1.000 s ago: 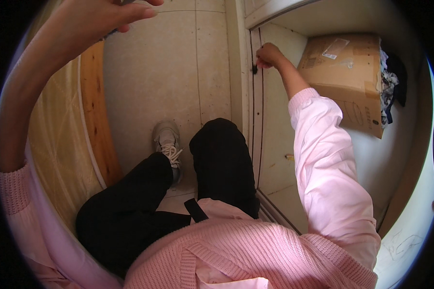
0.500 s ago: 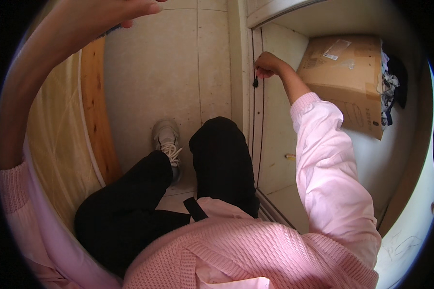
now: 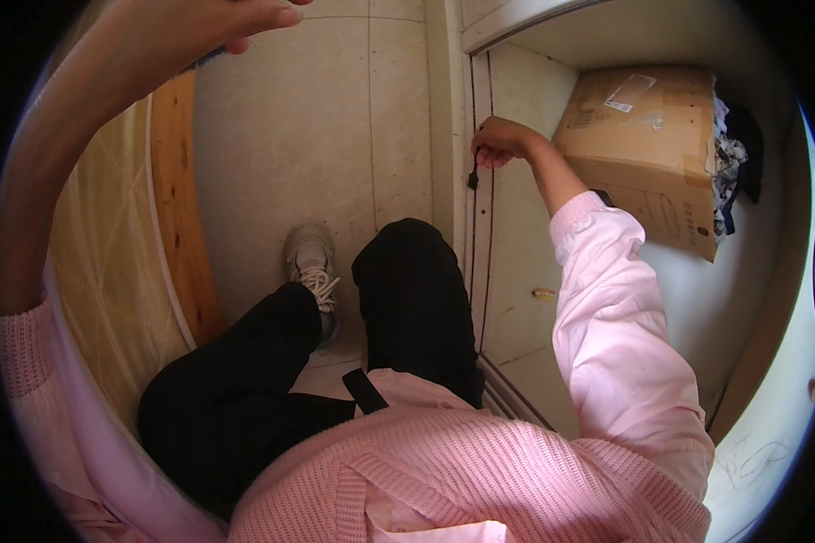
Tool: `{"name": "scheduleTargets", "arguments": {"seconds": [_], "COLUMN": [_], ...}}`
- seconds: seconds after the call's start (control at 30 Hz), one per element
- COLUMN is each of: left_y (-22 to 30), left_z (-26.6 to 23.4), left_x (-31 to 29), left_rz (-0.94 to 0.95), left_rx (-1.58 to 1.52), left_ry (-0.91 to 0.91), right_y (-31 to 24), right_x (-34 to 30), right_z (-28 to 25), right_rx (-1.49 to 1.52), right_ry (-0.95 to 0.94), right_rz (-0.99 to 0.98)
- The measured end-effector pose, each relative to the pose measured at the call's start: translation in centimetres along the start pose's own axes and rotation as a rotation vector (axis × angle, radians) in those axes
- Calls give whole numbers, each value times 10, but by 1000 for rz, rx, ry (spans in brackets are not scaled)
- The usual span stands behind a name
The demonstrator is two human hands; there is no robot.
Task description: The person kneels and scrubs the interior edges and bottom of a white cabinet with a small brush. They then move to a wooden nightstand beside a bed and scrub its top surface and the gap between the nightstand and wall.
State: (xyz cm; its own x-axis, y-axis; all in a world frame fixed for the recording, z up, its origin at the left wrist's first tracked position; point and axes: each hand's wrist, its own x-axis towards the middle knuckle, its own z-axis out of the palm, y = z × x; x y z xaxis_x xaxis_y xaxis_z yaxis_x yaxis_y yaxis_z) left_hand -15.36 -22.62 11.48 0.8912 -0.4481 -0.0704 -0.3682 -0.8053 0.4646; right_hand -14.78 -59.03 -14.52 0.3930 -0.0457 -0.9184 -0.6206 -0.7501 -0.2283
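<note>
My right hand (image 3: 505,142) is closed in a pinch beside the edge of a pale cabinet. From its fingers hangs a thin black piece with a thicker lower end (image 3: 473,179), like a short cord or strip; its upper part is hidden in the grip. It hangs close to the dark line along the cabinet's edge strip (image 3: 484,235). My left hand (image 3: 231,20) is raised at the top left, cut off by the picture's upper edge. One stretched digit and another fingertip show; whether it holds anything is out of sight.
A brown cardboard box (image 3: 638,136) lies in the cabinet, with crumpled cloth (image 3: 729,163) at its opening. A small yellow thing (image 3: 543,294) is on the pale panel. Left are a wooden board (image 3: 177,181) and a yellowish sheet (image 3: 109,235). My legs and shoe (image 3: 312,262) are over the tiled floor.
My right hand has moved slightly down, toward me, with the black piece, which hangs lower. My left hand stays in place.
</note>
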Motion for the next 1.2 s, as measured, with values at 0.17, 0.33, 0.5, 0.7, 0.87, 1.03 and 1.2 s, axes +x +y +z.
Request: {"name": "scheduleTargets", "arguments": {"seconds": [0.17, 0.33, 0.5, 0.7, 0.87, 1.03, 1.2], "left_y": [2, 4, 3, 6, 4, -1, 0], "left_z": [-5, -2, -4, -1, -5, -6, -3], "left_x": [1, 1, 0, 1, 1, 2, 1], "left_rz": [27, -2, -31, -43, -39, -24, -31], "left_rx": [96, 52, 49, 34, 52, 55, 20], "left_ry": [-60, -35, -53, -27, -65, -78, -51], "right_y": [-11, -14, -11, -26, -36, -44, -45], "right_x": [-3, 11, 5, 14, 30, 22, 31], "right_z": [-31, -32, -33, -54, -45, -63, -67], "right_rx": [220, 329, 33, 367, 426, 258, 484], "right_ry": [261, 548, 143, 573, 642, 417, 663], "right_rz": [-167, -272, -10, -310, -387, -161, -340]}}
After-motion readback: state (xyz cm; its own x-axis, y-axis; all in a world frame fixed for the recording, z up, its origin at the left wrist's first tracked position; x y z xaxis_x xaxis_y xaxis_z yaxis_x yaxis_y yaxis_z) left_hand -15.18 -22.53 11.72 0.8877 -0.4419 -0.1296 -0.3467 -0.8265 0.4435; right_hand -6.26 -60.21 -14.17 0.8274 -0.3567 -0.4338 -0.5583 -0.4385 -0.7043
